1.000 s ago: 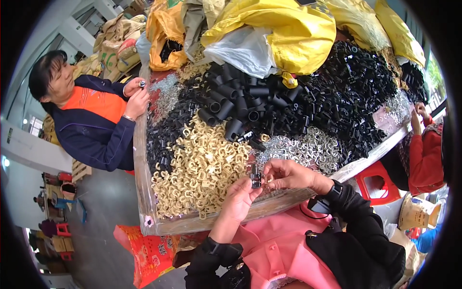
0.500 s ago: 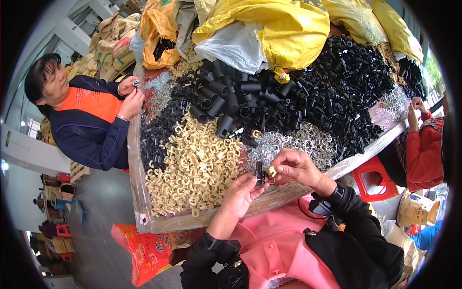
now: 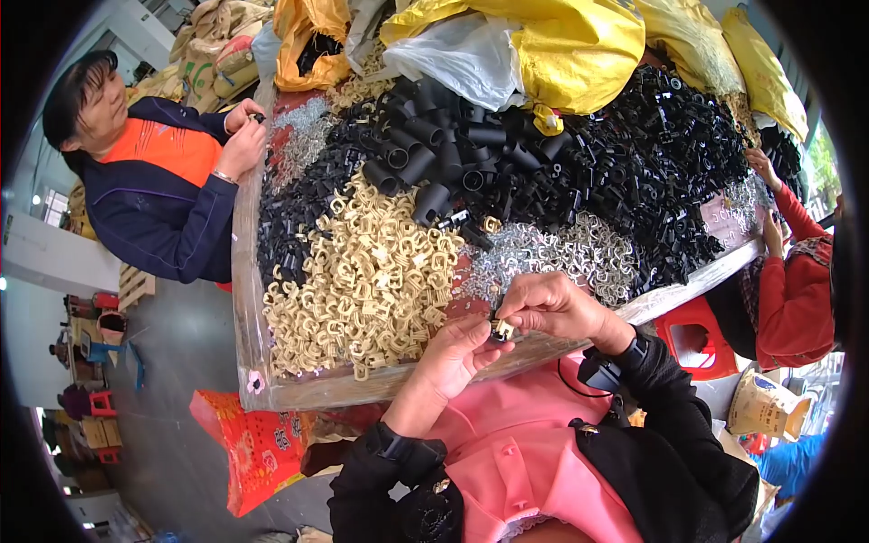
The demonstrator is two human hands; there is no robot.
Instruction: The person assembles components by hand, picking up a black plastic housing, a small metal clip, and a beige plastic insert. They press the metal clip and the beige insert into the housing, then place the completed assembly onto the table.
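At the counter's near edge: two small parts, one black fitting and one cream clip; both between the hands
Left hand: thumb and finger pinching the black fitting
Right hand: fingertips pinching the cream clip against the fitting
Latest change: half a second ago, clip and fitting side by side; now the clip overlaps the fitting's upper part
Bearing on the work: the pair now seems handled as one; whether the clip is seated cannot be told, fingers hiding the join
Counter, left and middle: heap of cream clips; black tubes beyond
Counter, right: silver hooks, loose; small black parts, piled deep
Counter, far side: yellow sack; whitish plastic bag beside it
Room: co-worker in dark jacket, left; co-worker in red sleeves, right; red stool; grey floor
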